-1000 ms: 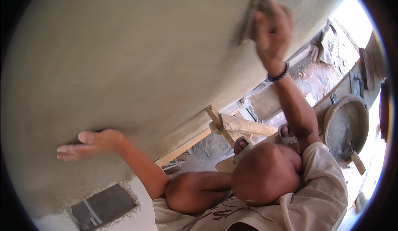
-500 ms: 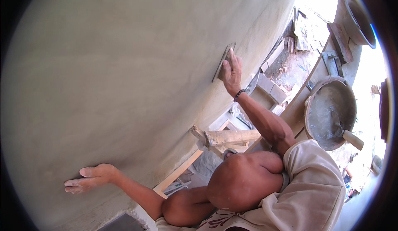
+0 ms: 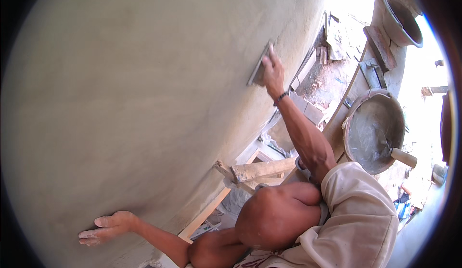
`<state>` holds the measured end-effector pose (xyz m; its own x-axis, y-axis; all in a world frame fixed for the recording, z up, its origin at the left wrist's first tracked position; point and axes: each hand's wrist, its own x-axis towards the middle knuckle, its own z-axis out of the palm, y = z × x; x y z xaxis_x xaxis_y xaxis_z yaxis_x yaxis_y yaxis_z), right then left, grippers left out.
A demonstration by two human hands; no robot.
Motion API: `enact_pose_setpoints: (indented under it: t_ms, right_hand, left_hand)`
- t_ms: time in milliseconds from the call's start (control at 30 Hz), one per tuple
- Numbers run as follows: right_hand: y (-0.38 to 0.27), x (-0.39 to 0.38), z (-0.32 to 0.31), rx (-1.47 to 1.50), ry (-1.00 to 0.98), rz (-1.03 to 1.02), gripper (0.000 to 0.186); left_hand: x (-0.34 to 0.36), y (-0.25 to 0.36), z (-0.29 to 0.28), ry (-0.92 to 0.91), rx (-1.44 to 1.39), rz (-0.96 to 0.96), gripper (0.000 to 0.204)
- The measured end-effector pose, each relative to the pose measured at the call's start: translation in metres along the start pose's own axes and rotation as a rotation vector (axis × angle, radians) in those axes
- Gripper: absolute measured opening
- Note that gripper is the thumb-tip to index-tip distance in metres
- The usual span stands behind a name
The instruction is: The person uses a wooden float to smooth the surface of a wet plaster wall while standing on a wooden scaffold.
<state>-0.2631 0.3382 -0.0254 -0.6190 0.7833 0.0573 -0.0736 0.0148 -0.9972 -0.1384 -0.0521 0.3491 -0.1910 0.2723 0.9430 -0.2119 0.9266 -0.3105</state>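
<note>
My right hand (image 3: 273, 70) is stretched out and shut on a flat grey plastering float (image 3: 257, 70), which it presses against the smooth, pale plastered wall (image 3: 144, 99). A dark band sits on that wrist. My left hand (image 3: 108, 227) lies open and flat on the same wall at the lower left, fingers spread, holding nothing. A bare knee and beige cloth fill the lower middle between the two arms.
A round pan (image 3: 373, 131) of grey mortar with a trowel handle (image 3: 403, 157) in it sits on a ledge to the right. A second, empty pan (image 3: 402, 13) stands at the top right. Wooden scaffold planks (image 3: 262, 169) run beneath me, above bricks and rubble (image 3: 313, 109) on the ground.
My right hand has swept the float down and leftward across the wall, then edged slightly up. My left hand stays flat on the wall. The view has tilted.
</note>
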Motion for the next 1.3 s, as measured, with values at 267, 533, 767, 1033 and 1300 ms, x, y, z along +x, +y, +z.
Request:
enact_pose_setpoints:
  t_ms: [267,533,767,1033,1300]
  right_hand:
    - [-0.145,-0.001,0.030,-0.084,-0.077,-0.530,0.048]
    - [-0.040,-0.011,0.032,0.043,-0.045,0.087,0.051]
    - [-0.179,0.064,0.022,-0.159,-0.034,-0.650,0.047]
    - [-0.102,0.067,0.016,0.017,-0.025,-0.128,0.044]
    - [-0.210,-0.093,0.033,-0.121,-0.364,-0.825,0.047]
  left_hand:
    - [-0.002,-0.022,-0.004,0.027,0.016,-0.079,0.063]
    - [0.009,-0.021,-0.002,0.051,0.027,0.111,0.059]
    - [-0.001,-0.023,-0.006,0.050,0.031,0.048,0.062]
    - [-0.001,-0.013,-0.005,-0.018,0.058,-0.005,0.058]
    - [0.005,-0.026,-0.004,0.071,0.022,0.008,0.061]
